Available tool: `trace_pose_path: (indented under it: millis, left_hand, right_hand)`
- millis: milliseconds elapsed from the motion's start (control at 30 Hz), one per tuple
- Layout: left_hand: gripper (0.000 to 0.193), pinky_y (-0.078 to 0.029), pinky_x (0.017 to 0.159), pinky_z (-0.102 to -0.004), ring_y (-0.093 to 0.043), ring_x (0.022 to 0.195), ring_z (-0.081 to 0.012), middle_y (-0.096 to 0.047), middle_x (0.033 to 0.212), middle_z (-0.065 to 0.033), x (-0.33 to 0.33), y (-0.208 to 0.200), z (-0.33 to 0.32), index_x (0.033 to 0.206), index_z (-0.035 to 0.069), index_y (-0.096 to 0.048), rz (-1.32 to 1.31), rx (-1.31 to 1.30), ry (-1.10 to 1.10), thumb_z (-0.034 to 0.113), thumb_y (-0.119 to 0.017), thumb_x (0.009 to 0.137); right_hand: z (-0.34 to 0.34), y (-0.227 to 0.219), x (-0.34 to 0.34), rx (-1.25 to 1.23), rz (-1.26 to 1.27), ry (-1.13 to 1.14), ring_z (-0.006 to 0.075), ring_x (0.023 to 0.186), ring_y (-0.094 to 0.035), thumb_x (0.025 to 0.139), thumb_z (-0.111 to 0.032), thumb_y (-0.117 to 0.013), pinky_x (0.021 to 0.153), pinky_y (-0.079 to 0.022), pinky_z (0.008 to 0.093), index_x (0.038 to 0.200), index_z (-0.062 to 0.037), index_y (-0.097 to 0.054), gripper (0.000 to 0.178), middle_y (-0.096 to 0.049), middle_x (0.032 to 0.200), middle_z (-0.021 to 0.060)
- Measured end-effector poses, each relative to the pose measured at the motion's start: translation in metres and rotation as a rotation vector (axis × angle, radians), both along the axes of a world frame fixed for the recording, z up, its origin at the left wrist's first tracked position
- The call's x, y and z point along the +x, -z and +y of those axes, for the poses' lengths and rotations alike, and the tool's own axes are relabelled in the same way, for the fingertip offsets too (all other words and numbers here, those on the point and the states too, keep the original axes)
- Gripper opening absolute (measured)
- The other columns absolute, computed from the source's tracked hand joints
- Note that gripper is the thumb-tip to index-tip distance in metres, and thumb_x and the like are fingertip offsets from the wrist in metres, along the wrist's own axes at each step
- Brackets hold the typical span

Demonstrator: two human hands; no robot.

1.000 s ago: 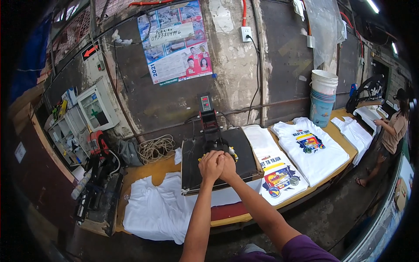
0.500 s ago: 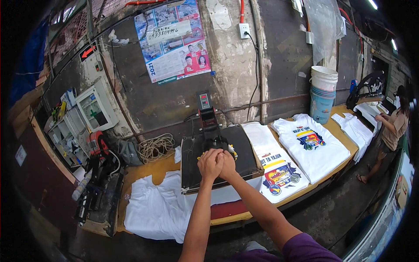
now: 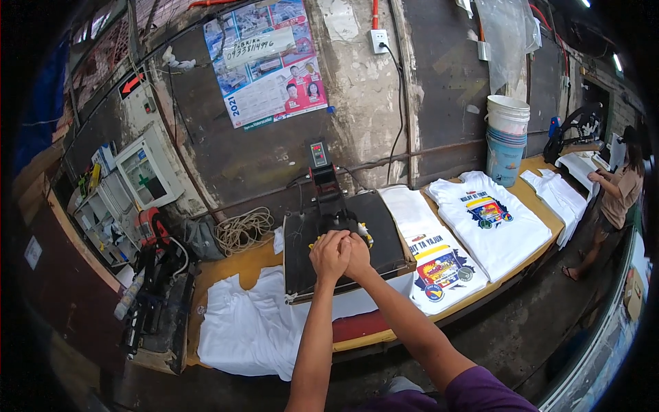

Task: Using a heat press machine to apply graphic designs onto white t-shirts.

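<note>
Both my hands are together at the front of a black heat press (image 3: 381, 216) that stands on the table. My left hand (image 3: 329, 255) and my right hand (image 3: 357, 257) press side by side, closed over its lever handle, which they mostly hide. Bits of yellow and white show beside them. The press has a small control box (image 3: 318, 154) with a lit red display at the top of its arm. White cloth comes out below the press, and a crumpled white shirt (image 3: 247, 323) lies to its left.
Printed white shirts (image 3: 493, 230) lie flat to the right, before stacked buckets (image 3: 506, 141). Another press-like machine (image 3: 161, 302) and coiled rope (image 3: 244, 230) are at left. A person (image 3: 621, 185) works at the far right. The table (image 3: 364, 342) ends close to me.
The view has shifted slightly, so the wall and calendar sit a little higher. Both hands stay on the press handle in the same pose.
</note>
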State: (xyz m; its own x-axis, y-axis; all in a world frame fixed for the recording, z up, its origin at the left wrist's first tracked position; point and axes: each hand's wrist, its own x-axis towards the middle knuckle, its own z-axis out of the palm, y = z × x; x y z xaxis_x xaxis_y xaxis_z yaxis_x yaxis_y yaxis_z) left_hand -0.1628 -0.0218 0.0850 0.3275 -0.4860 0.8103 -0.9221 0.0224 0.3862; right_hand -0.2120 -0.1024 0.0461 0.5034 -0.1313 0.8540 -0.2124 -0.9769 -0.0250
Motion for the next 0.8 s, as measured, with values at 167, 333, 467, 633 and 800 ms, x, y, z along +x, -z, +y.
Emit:
trace_pose_path:
  millis: [167, 333, 467, 633, 800]
  left_hand:
    - [0.019, -0.050, 0.077, -0.0382, -0.065, 0.086, -0.0289, -0.069, 0.093, -0.0068, 0.0000, 0.0009, 0.0004, 0.095, 0.007, -0.071, 0.023, 0.022, 0.007, 0.016, -0.057, 0.084]
    - [0.020, -0.050, 0.078, -0.0384, -0.065, 0.087, -0.0291, -0.069, 0.094, -0.0068, 0.0003, 0.0005, 0.0006, 0.095, 0.007, -0.071, 0.021, 0.027, -0.002, 0.017, -0.058, 0.084]
    - [0.020, -0.050, 0.079, -0.0389, -0.065, 0.088, -0.0294, -0.069, 0.094, -0.0072, 0.0014, -0.0003, 0.0004, 0.095, 0.007, -0.070, 0.028, 0.012, 0.017, 0.018, -0.058, 0.085]
    - [0.020, -0.050, 0.078, -0.0390, -0.065, 0.087, -0.0291, -0.069, 0.092, -0.0073, 0.0019, 0.0029, -0.0011, 0.095, 0.006, -0.070, 0.021, 0.014, 0.012, 0.017, -0.057, 0.084]
    - [0.020, -0.051, 0.076, -0.0383, -0.065, 0.085, -0.0292, -0.069, 0.091, -0.0071, 0.0028, 0.0031, -0.0018, 0.094, 0.007, -0.071, 0.017, -0.015, -0.001, 0.017, -0.057, 0.083]
  right_hand:
    - [-0.0012, 0.0021, 0.0002, 0.013, 0.014, 0.016, 0.0228, 0.073, -0.059, 0.075, -0.023, -0.062, 0.070, -0.044, 0.0353, 0.071, -0.0115, -0.060, 0.012, -0.063, 0.073, 0.0054]
    - [-0.0016, 0.0020, 0.0011, 0.014, 0.005, -0.007, 0.0227, 0.074, -0.060, 0.075, -0.022, -0.062, 0.071, -0.044, 0.0354, 0.071, -0.0115, -0.061, 0.012, -0.063, 0.073, 0.0054]
    - [-0.0008, 0.0006, 0.0019, 0.061, 0.073, 0.040, 0.0227, 0.073, -0.060, 0.075, -0.022, -0.062, 0.072, -0.045, 0.0352, 0.069, -0.0115, -0.061, 0.012, -0.063, 0.072, 0.0055]
    - [0.0009, 0.0006, -0.0008, 0.021, -0.025, -0.017, 0.0243, 0.070, -0.059, 0.075, -0.023, -0.062, 0.069, -0.045, 0.0360, 0.068, -0.0103, -0.060, 0.014, -0.062, 0.071, 0.0063]
    - [0.0025, -0.0032, -0.0008, 0.112, 0.019, -0.031, 0.0250, 0.073, -0.059, 0.076, -0.020, -0.059, 0.069, -0.044, 0.0369, 0.070, -0.0105, -0.060, 0.011, -0.062, 0.073, 0.0075]
